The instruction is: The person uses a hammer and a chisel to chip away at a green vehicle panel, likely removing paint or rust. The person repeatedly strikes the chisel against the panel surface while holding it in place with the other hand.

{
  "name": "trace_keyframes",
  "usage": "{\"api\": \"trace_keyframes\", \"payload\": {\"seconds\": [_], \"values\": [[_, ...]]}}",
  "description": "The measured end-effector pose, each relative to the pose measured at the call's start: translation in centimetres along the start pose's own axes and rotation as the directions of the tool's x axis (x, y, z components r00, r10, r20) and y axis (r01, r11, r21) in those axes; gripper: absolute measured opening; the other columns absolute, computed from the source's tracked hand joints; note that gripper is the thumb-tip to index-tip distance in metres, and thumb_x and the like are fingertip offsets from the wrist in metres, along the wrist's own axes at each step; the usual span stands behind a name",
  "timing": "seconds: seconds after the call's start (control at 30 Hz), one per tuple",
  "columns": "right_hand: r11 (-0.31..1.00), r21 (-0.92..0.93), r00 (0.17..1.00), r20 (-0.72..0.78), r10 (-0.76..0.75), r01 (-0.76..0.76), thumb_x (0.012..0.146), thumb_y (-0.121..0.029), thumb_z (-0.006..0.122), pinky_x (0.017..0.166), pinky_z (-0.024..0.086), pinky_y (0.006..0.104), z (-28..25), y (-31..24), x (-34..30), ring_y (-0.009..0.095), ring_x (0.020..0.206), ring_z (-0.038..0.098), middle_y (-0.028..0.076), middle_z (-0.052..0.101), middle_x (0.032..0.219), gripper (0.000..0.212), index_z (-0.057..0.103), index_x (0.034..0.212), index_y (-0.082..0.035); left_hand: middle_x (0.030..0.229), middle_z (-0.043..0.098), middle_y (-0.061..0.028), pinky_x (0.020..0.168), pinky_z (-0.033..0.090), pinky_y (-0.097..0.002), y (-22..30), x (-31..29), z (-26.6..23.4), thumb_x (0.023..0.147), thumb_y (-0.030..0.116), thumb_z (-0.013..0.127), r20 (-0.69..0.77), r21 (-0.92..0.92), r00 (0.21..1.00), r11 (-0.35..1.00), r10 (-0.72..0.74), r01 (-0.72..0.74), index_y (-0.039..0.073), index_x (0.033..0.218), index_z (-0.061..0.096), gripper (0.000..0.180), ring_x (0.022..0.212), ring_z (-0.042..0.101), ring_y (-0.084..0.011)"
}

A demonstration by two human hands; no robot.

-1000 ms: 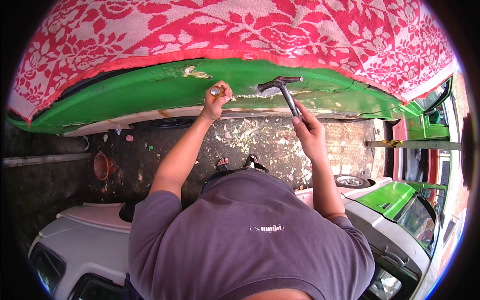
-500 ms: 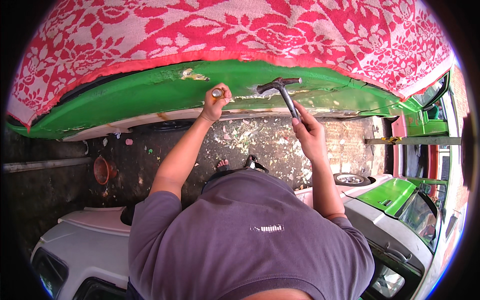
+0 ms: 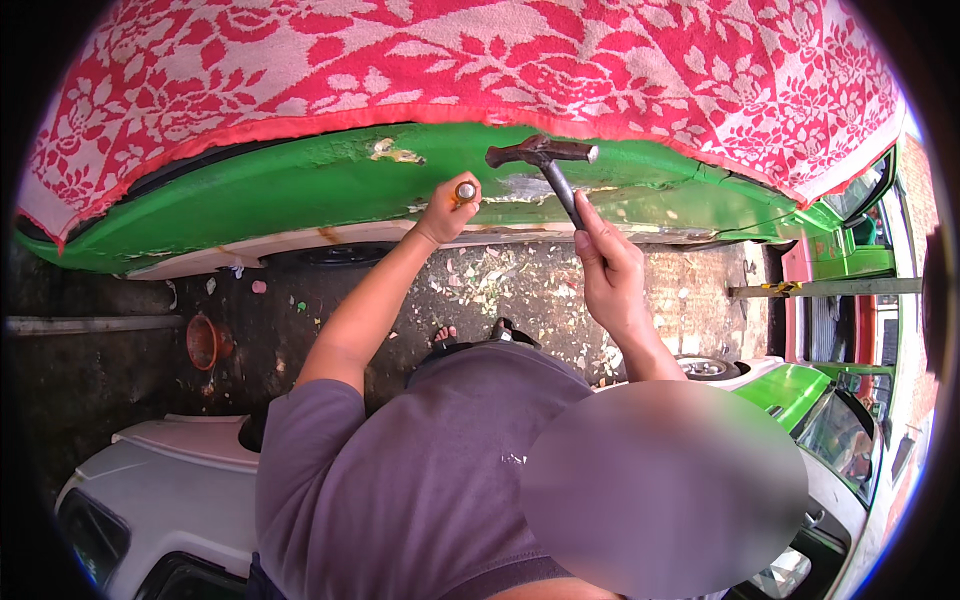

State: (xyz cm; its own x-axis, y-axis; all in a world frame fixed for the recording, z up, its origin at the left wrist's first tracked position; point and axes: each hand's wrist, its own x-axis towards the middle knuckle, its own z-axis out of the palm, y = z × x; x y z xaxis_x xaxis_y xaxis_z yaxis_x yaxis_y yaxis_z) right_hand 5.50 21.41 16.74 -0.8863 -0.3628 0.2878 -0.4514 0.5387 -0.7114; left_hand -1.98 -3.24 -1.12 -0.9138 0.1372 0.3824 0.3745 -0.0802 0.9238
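My left hand [image 3: 447,214] is wrapped round an amber-handled tool [image 3: 465,191] with a round metal cap at its butt. The tool's far end is hidden behind the fist, so I cannot tell its kind. My right hand [image 3: 612,258] grips a hammer [image 3: 541,152] by its dark metal shaft. The hammer's head is raised above the car panel, to the right of the left fist and apart from it. Both hands are at the green car panel [image 3: 300,187]. Paint has broken away in a pale rough patch [image 3: 545,189] near the hammer, and at a smaller chipped spot [image 3: 398,152].
A red-and-pink floral cloth [image 3: 480,60] covers the car's upper part. Paint flakes [image 3: 487,280] litter the ground by my feet. An orange bucket [image 3: 203,342] lies at left. Behind me stands a white vehicle [image 3: 190,490]; a pole [image 3: 830,287] juts in at right.
The hammer and my right hand have moved left and slightly up. My left hand has shifted a little to the right with its tool. Both grips are kept.
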Motion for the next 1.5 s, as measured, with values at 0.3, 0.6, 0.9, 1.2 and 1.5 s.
{"api": "trace_keyframes", "payload": {"seconds": [0.3, 0.6, 0.9, 1.2, 1.5], "values": [[0.99, -0.136, 0.997, 0.073, 0.034, -0.024, 0.091, -0.005, 0.056, 0.061, 0.045, 0.0406, -0.2, -0.8, 0.1, 0.03, 0.061, 0.055, 0.013, 0.052, 0.071, 0.048, 0.053, 0.135, -0.023, 0.08, 0.048, 0.0009, 0.065, 0.039, -0.0247, -0.1, 0.2, 0.6, 0.075, 0.0, 0.052, 0.052, -0.058, 0.988, 0.987, -0.149, 0.151, 0.005, 0.084, 0.048, 0.011, 0.071, 0.045, -0.0086], [0.988, -0.154, 0.997, 0.076, 0.002, 0.01, 0.092, -0.004, 0.055, 0.061, 0.046, 0.0399, 1.3, 0.5, 1.0, 0.03, 0.062, 0.056, 0.015, 0.055, 0.073, 0.046, 0.054, 0.134, -0.022, 0.075, 0.045, 0.0017, 0.064, 0.038, -0.0248, 0.1, 1.8, 0.0, 0.075, 0.0, 0.049, 0.207, -0.054, 0.955, 0.972, -0.211, 0.227, 0.007, 0.084, 0.047, 0.011, 0.068, 0.042, -0.0079], [0.997, -0.072, 0.999, 0.03, 0.017, -0.015, 0.092, -0.003, 0.054, 0.067, 0.048, 0.0377, 0.7, 0.1, 2.3, 0.032, 0.071, 0.061, 0.019, 0.062, 0.084, 0.045, 0.053, 0.135, -0.018, 0.076, 0.042, 0.002, 0.065, 0.037, -0.0246, 0.3, 2.5, -1.0, 0.072, -0.002, 0.05, 0.248, -0.067, 0.953, 0.978, -0.175, 0.197, 0.007, 0.083, 0.045, 0.015, 0.07, 0.04, -0.0085], [0.997, 0.018, 0.998, 0.002, 0.07, -0.07, 0.092, -0.007, 0.056, 0.064, 0.046, 0.0377, 1.3, 0.3, -0.4, 0.027, 0.061, 0.054, 0.016, 0.057, 0.075, 0.046, 0.053, 0.135, -0.024, 0.08, 0.046, 0.0009, 0.066, 0.037, -0.0247, -0.7, -0.1, 0.2, 0.071, 0.001, 0.054, 0.176, 0.036, 0.978, 0.994, -0.108, 0.104, 0.003, 0.091, 0.051, 0.02, 0.074, 0.044, -0.0082], [0.994, -0.039, 0.994, -0.038, 0.099, -0.1, 0.091, -0.007, 0.057, 0.064, 0.046, 0.0414, -0.5, 0.0, -2.3, 0.033, 0.066, 0.057, 0.016, 0.056, 0.074, 0.048, 0.052, 0.135, -0.024, 0.076, 0.043, 0.0007, 0.063, 0.036, -0.0249, 0.9, -0.6, 1.6, 0.074, 0.0, 0.055, 0.129, 0.069, 0.987, 0.994, -0.096, 0.087, 0.003, 0.085, 0.046, 0.015, 0.07, 0.039, -0.0081]]}}
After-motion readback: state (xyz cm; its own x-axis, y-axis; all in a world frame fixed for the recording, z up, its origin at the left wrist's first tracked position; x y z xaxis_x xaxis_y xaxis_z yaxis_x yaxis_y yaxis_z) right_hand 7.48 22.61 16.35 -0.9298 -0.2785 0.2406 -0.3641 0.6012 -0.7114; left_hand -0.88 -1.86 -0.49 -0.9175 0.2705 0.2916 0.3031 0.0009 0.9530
